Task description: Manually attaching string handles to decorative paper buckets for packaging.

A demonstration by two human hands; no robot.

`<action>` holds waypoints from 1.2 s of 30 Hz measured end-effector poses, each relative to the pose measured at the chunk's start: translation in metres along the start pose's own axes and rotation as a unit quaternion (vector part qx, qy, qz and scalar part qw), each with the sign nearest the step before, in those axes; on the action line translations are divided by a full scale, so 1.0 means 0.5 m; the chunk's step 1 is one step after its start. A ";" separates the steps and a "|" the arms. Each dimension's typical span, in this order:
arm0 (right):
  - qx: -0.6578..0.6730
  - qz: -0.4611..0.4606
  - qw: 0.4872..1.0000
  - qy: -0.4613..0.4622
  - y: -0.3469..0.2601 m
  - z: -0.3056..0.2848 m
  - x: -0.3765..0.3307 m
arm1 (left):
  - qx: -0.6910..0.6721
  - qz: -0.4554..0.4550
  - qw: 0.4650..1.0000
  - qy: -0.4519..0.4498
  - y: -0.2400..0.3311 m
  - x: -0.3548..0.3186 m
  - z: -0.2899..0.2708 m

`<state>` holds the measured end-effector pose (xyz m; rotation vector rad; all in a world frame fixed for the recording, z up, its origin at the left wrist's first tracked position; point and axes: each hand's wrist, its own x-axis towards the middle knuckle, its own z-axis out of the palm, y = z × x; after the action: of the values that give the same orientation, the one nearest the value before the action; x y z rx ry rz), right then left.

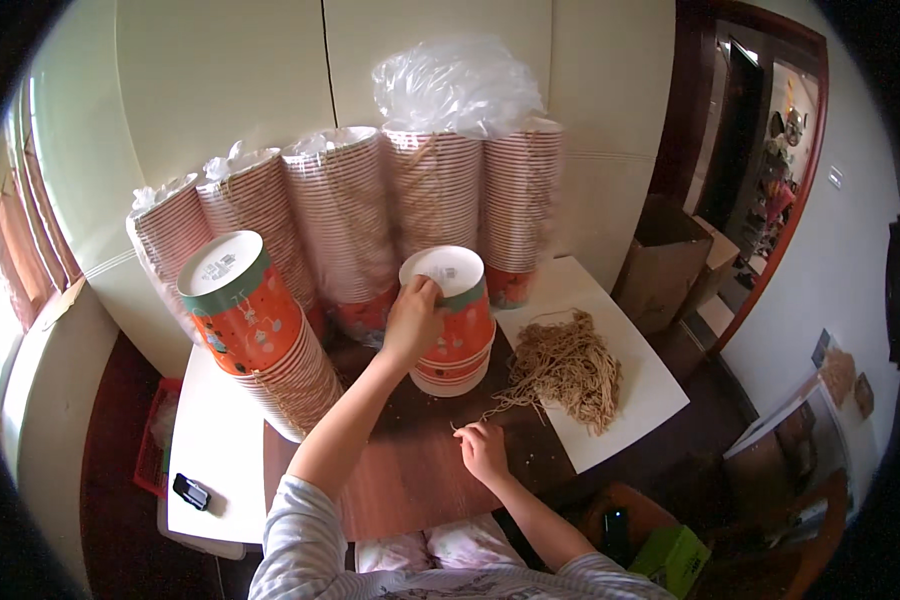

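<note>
A short stack of upturned paper buckets [460,325], orange with a green band and white base, stands on the brown middle of the table. My left hand [413,322] bends its fingers over the top bucket's edge on its near left side; whether a strand is also under the fingers, I cannot tell. Nearer to me, my right hand [483,452] is closed in a pinch on a thin strand of twine. That strand runs toward a loose, tangled heap of tan twine [570,370] on the right. A taller stack of the same buckets [245,320] leans at the left.
Several tall bagged stacks of buckets [345,215] line the table's back. Crumpled clear plastic [460,85] lies on top of them. A small black object [191,492] rests on the white left part. Cardboard boxes [660,265] stand beyond the right edge, near a doorway.
</note>
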<state>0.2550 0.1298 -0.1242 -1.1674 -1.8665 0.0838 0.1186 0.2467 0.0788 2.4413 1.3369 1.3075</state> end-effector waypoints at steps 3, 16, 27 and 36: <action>0.009 0.006 1.000 -0.003 -0.003 -0.001 0.001 | 0.002 0.007 1.000 0.020 0.009 0.014 -0.027; 0.054 0.038 0.997 0.033 0.004 0.003 0.004 | -0.052 -0.012 0.995 0.082 0.029 0.061 -0.101; 0.102 0.085 0.989 0.060 -0.003 -0.004 0.007 | -0.310 -0.078 0.913 0.253 0.036 -0.036 -0.249; 0.227 0.206 0.946 0.106 -0.002 -0.040 -0.012 | -0.661 -0.422 0.614 0.090 -0.046 -0.358 -0.179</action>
<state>0.2693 0.1171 -0.1160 -1.1642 -1.2970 0.5700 -0.0063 0.1041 0.0103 0.5458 0.7265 1.3557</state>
